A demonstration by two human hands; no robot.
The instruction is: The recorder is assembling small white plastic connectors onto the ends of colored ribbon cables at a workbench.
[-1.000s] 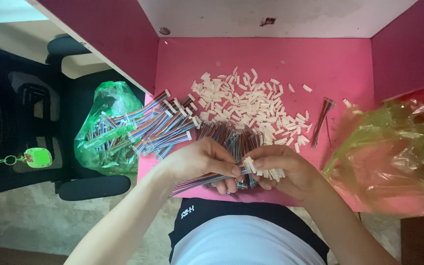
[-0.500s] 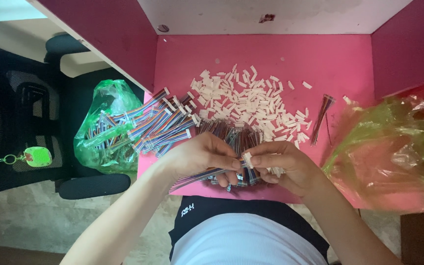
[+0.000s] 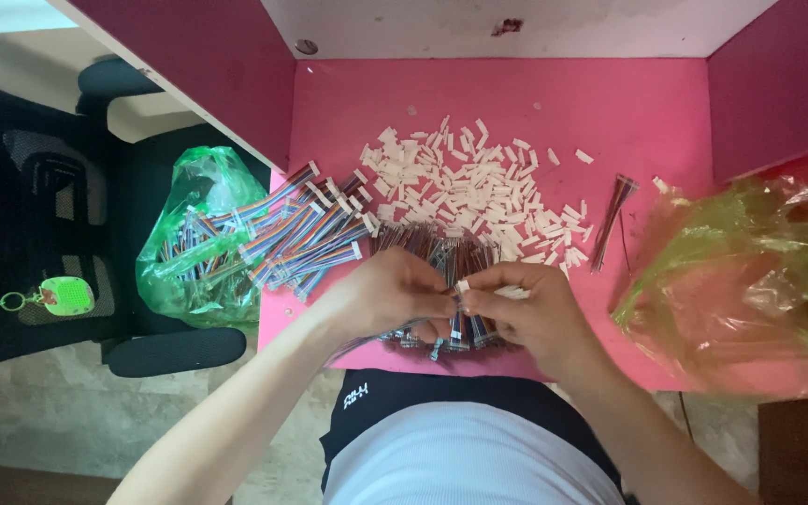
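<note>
At the near edge of the pink bench (image 3: pixel 666 112), the left hand (image 3: pixel 390 295) and right hand (image 3: pixel 535 313) met, apparently pinching one small white connector (image 3: pixel 463 285) onto coloured wires (image 3: pixel 460 329), close to the loose pile of white connectors (image 3: pixel 479 196).

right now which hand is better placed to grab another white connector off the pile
Right, probably. The right hand sits just below the near edge of the white connector pile, while the left hand pinches the ribbon wire and lies nearer the finished cable heap.

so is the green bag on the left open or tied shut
Open. The green bag gapes toward the pink table, and ribbon cables spill from its mouth onto it.
</note>
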